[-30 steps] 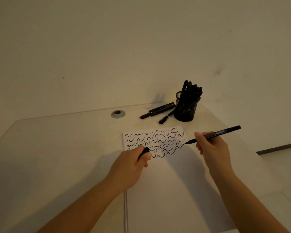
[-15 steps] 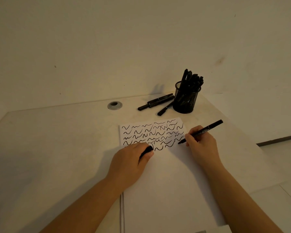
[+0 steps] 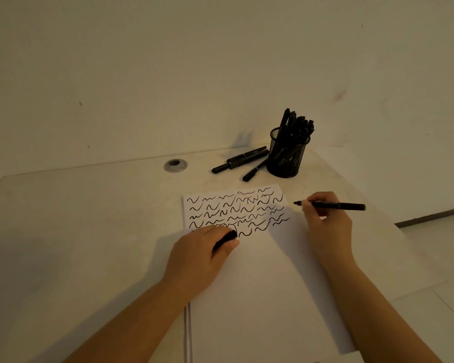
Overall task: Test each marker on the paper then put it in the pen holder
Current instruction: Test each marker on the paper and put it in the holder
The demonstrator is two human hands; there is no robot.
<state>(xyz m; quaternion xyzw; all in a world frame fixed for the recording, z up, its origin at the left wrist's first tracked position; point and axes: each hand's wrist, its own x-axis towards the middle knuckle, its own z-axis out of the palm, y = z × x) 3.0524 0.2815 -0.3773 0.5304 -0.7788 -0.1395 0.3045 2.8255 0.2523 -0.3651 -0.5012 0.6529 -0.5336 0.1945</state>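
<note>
A white paper [image 3: 260, 284] lies on the desk, its top part covered with black squiggles. My right hand [image 3: 325, 226] grips an uncapped black marker [image 3: 336, 205], held level just off the paper's right edge, tip pointing left. My left hand [image 3: 199, 255] rests on the paper and holds the black cap [image 3: 224, 239] in curled fingers. A black mesh pen holder [image 3: 287, 158] full of several markers stands at the back. Three loose black markers [image 3: 243, 159] lie just left of it.
A round grey cable grommet [image 3: 175, 165] sits in the desk near the back edge. The wall runs close behind the desk. The desk's right edge falls away to the floor beyond my right hand.
My right hand drew a new squiggle at the right end of the lowest row, then lifted the marker off the paper and turned it level. My left hand stayed put.
</note>
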